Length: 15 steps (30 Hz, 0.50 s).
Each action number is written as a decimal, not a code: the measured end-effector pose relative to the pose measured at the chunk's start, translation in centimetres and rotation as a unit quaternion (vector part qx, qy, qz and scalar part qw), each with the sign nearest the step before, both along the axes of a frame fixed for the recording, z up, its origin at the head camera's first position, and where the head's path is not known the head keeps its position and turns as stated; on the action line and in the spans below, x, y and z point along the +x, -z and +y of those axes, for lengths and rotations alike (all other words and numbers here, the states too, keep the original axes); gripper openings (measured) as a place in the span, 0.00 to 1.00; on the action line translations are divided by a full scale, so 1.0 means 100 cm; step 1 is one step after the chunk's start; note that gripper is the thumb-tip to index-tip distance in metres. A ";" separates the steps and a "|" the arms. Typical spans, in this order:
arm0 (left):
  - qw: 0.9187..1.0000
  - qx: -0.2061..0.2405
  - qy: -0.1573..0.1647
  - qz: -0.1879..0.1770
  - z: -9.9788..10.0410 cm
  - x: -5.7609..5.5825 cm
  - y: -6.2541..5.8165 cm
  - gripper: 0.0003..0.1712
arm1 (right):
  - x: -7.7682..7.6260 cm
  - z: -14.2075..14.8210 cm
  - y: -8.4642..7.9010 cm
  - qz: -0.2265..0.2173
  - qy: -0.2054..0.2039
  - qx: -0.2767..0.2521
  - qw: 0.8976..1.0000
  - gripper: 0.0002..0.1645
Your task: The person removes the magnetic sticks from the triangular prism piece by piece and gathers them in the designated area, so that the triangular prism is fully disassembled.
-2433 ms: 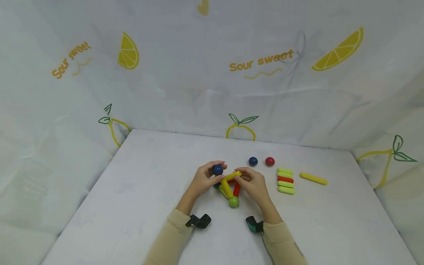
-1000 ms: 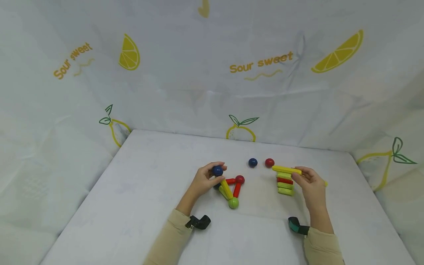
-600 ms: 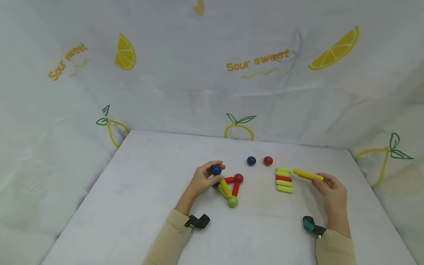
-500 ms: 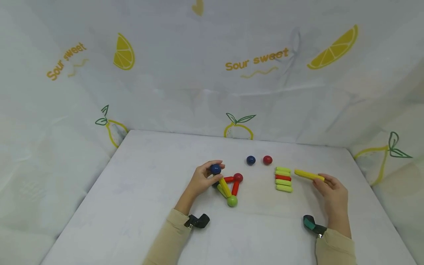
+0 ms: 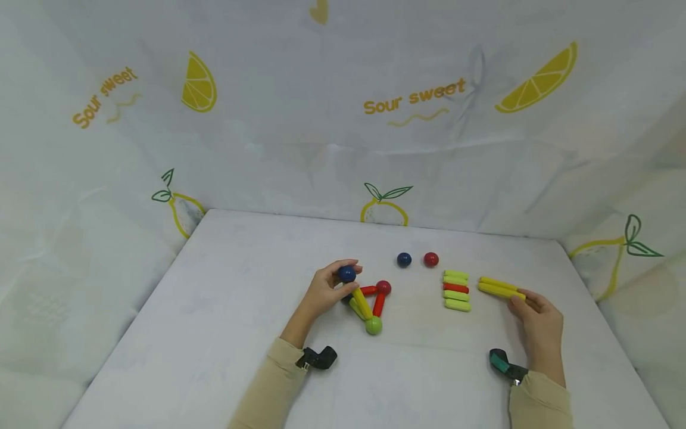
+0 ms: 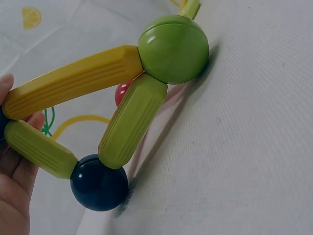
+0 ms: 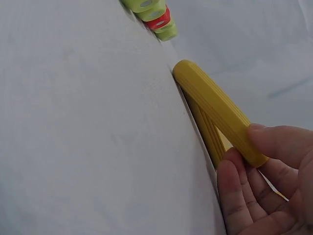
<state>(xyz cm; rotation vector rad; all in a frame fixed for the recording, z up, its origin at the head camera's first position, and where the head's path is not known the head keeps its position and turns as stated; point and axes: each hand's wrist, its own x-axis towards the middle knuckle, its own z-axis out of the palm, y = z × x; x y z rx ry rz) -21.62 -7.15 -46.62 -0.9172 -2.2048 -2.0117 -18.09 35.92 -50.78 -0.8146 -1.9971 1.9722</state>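
Note:
My left hand (image 5: 323, 292) grips the blue ball (image 5: 347, 273) at the top of a model of magnetic sticks and balls. From that ball a yellow stick (image 6: 78, 81) slants down to a green ball (image 6: 173, 49). Lime sticks (image 6: 134, 120), red sticks (image 5: 379, 302), a dark blue ball (image 6: 99, 182) and a red ball (image 5: 383, 288) form the base. My right hand (image 5: 542, 322) pinches one end of a long yellow magnetic stick (image 7: 215, 105). Its far end is down beside a second yellow stick (image 7: 208, 132) lying on the table; the near end is raised.
Several short lime sticks (image 5: 457, 305) and a red stick (image 5: 456, 288) lie in a row left of the yellow pair. Behind them are a loose blue ball (image 5: 404, 260) and a red ball (image 5: 431, 259). A printed cloth (image 5: 300, 149) rises behind the white table (image 5: 241, 250).
My right hand took the yellow stick off the model, carried it right past the row and lowered it beside the other yellow stick. My left hand kept its grip on the blue ball.

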 end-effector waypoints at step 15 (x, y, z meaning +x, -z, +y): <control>1.000 -0.001 0.005 0.002 -0.001 0.000 0.001 0.25 | -0.001 0.002 0.004 -0.126 0.010 0.283 0.951 0.30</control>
